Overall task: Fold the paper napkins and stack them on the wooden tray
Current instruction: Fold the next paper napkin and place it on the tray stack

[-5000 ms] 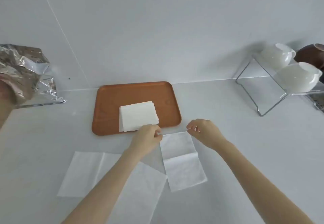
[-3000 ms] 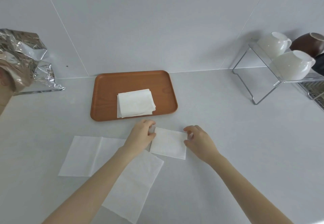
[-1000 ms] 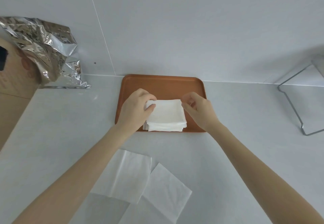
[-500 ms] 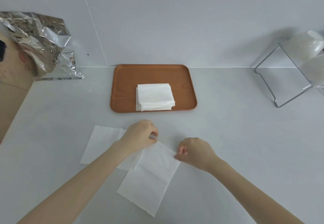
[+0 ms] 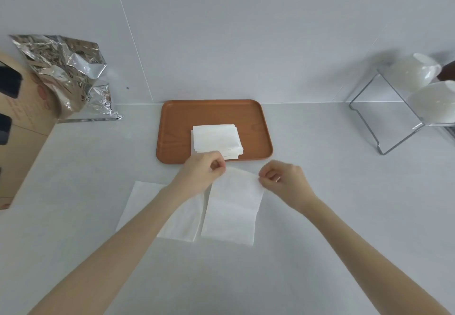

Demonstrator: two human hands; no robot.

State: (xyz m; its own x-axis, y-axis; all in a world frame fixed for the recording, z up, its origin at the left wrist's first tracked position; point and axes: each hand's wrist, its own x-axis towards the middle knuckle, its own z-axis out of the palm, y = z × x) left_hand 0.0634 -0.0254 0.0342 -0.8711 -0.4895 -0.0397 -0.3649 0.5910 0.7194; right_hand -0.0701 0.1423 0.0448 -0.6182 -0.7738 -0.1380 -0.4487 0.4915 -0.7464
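Observation:
A wooden tray (image 5: 177,127) lies at the back of the white counter, holding a stack of folded white napkins (image 5: 216,140). Just in front of the tray lies a half-folded napkin (image 5: 232,212), long side running towards me. My left hand (image 5: 200,174) pinches its far left corner and my right hand (image 5: 283,181) pinches its far right corner, lifting that far edge slightly. A second unfolded napkin (image 5: 138,206) lies flat to the left, partly under my left forearm.
A crumpled foil bag (image 5: 66,73) and a cardboard box (image 5: 22,127) stand at the back left. A wire rack (image 5: 384,122) with white cups (image 5: 416,73) stands at the back right. A wall runs close behind the tray.
A folded napkin went onto the tray stack a second ago. Both hands then came back, took another napkin by its far corners and straightened it in front of the tray.

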